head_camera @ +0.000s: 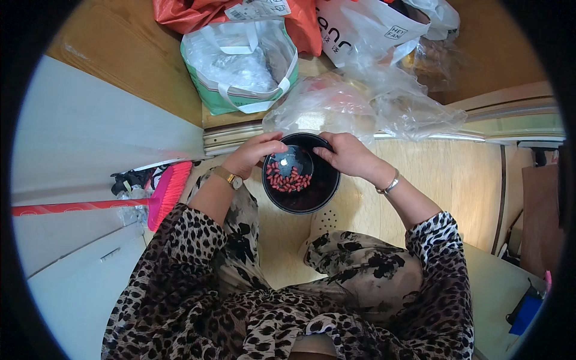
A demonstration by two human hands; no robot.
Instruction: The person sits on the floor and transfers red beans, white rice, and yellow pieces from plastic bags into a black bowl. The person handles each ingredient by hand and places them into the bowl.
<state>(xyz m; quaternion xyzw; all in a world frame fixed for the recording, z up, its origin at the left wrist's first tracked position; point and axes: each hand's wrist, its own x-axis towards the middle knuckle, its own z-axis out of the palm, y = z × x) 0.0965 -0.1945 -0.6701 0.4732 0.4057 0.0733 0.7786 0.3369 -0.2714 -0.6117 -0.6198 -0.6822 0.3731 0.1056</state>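
Note:
A round black bowl [325,182] is held between my two hands, out above the floor in front of my knees. Several red beans or peanuts [294,183] lie on its bottom, mostly gathered toward my side and the left. My left hand [254,153] grips the rim at the upper left, thumb over the edge and fingers partly hidden behind the wall. On the upper right, my right hand [348,155] holds the rim in the same way, its thumb inside. The underside of the bowl is out of sight.
Beyond the bowl, a crumpled clear plastic bag [333,108] spills over the cabinet's track. Behind it stand a green and white tote [211,96], a red bag [303,31] and a white printed bag [373,27]. A pink broom [168,193] leans at left.

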